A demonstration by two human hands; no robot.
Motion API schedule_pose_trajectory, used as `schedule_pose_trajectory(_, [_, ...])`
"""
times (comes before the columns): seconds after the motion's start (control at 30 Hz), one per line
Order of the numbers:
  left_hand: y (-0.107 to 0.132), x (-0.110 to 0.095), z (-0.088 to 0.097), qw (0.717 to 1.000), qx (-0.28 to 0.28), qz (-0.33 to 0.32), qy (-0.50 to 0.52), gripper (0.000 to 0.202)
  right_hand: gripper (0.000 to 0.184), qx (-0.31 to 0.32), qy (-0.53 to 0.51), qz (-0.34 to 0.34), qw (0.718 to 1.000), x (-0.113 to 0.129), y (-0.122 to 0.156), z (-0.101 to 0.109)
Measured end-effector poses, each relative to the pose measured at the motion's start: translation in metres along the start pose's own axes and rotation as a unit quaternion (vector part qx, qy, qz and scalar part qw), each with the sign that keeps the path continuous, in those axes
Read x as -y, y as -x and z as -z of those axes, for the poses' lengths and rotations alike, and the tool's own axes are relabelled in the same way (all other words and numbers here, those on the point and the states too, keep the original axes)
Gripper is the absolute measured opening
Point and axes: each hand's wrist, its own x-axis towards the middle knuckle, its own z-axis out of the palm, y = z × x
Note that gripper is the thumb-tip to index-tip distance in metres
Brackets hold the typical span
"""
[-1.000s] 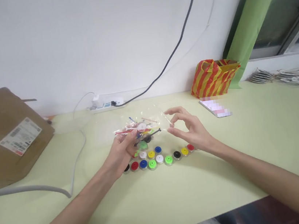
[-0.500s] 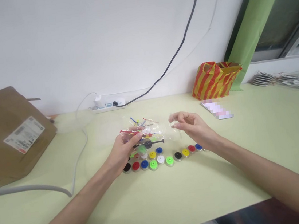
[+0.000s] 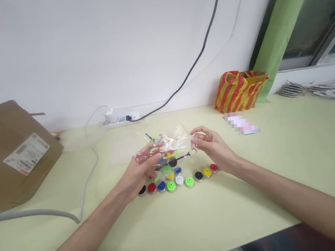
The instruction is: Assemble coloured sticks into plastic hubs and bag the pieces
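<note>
At the middle of the desk, the left hand holds up a clear bag, its fingers closed around the bag's left side. The right hand meets the bag's right edge, thumb and forefinger narrowed to a pinch on the film. Inside the bag lie thin coloured sticks in red, blue, yellow and black, with a few discs among them, too jumbled to count.

Under the bag a row of nine loose discs lies on the desk: two black, two red, two green, one blue, one white, one yellow. Two more, yellow and blue, show partly just behind the row.

A red-and-yellow striped bag stands by the wall, its contents hidden. A brown parcel lies far left.

Half a second ago the right hand was apart from the bag; now it touches it. A blue disc then seen at the row's right end is now hidden behind that hand.
</note>
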Motion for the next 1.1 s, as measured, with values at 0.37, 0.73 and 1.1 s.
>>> schedule_pose_trajectory(0.37, [0.004,0.001,-0.008,0.995,0.053,-0.001,0.079,0.036,0.034,0.068,-0.046,-0.069,0.994,0.010,0.004,-0.005])
schedule_pose_trajectory(0.73, [-0.003,-0.010,0.002,0.995,0.002,-0.098,0.005,0.041,0.028,0.076,0.042,0.185,0.979,0.069,-0.041,-0.010])
schedule_pose_trajectory(1.1, [-0.006,-0.014,0.018,0.976,-0.101,-0.188,0.030,0.036,0.020,0.188,0.299,0.310,0.883,0.093,-0.069,-0.084])
